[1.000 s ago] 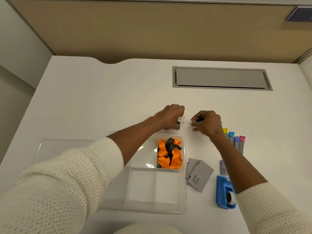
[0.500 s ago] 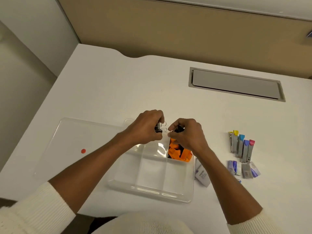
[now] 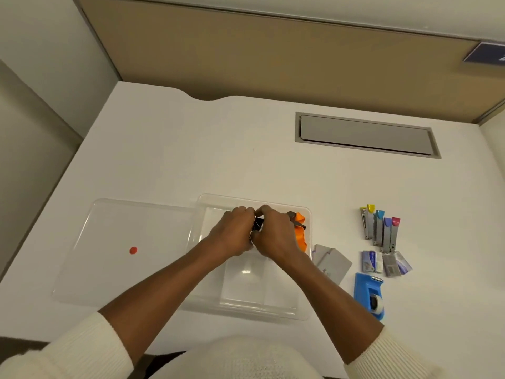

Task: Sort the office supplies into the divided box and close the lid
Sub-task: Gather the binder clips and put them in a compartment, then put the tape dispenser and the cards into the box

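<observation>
A clear divided box (image 3: 247,307) lies open on the white desk, with its lid (image 3: 123,253) folded out flat to the left. My left hand (image 3: 232,232) and my right hand (image 3: 274,232) meet over the box's far middle compartment, both closed on black binder clips (image 3: 258,224) that show between the fingers. Orange lanyards (image 3: 300,233) fill the far right compartment. The near compartments show nothing inside.
Right of the box lie grey cards (image 3: 332,262), a row of small staplers with coloured tips (image 3: 381,228), staple boxes (image 3: 385,262) and a blue tape dispenser (image 3: 370,295). A red dot (image 3: 133,250) marks the lid. A grey cable hatch (image 3: 366,135) sits at the back.
Both hands carried the binder clips from the bare desk beyond the box back over it and lowered them over the far middle compartment. The view shifted too.
</observation>
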`<state>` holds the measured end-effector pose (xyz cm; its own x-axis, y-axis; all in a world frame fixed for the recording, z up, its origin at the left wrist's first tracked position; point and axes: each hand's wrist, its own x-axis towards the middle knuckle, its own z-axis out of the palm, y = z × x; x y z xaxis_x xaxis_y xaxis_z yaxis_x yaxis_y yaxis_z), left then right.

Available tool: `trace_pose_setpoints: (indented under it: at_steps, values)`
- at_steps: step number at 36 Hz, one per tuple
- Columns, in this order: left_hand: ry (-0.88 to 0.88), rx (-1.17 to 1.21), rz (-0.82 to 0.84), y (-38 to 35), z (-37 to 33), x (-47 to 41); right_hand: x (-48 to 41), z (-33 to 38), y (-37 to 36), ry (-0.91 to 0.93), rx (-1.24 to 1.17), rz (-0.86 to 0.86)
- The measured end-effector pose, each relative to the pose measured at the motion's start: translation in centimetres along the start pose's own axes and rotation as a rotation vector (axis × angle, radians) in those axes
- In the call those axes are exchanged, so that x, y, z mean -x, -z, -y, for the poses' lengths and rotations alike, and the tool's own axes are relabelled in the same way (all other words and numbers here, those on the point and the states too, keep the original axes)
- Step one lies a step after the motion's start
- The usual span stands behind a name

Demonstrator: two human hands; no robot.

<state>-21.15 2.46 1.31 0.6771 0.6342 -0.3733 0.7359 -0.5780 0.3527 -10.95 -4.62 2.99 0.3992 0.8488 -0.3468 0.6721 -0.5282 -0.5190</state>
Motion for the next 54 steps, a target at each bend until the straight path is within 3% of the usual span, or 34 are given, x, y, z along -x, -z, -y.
trace_pose_setpoints:
  at_steps: [8, 12, 15, 22, 29, 38, 54]
  values:
    - [-0.026, -0.103, -0.018, 0.9, -0.8, 0.4, 1.3, -0.9, 1.1, 0.011, -0.069, -0.09]
    - [-0.006, -0.271, -0.091, 1.5, -2.5, 1.2, 2.5, -2.9, 1.8, 0.016, -0.1, -0.169]
    - [-0.041, -0.272, -0.163, 1.6, -4.5, 1.5, 3.9, -4.8, 2.5, -0.016, -0.141, -0.24]
    - [-0.337, -0.187, -0.194, -0.4, -10.5, 1.8, 7.8, -10.1, 4.6, -0.157, -0.21, -0.415]
    - [-0.603, -0.374, -0.04, -4.8, -15.6, 0.9, 11.8, -15.4, 5.5, -0.337, -0.136, -0.564]
    - [-0.61, -0.553, 0.099, -9.6, -17.4, -0.8, 14.6, -19.9, 3.5, -0.526, 0.03, -0.509]
    - [-0.565, -0.612, 0.179, -10.1, -18.1, -1.2, 15.8, -21.6, 0.1, -0.515, 0.077, -0.391]
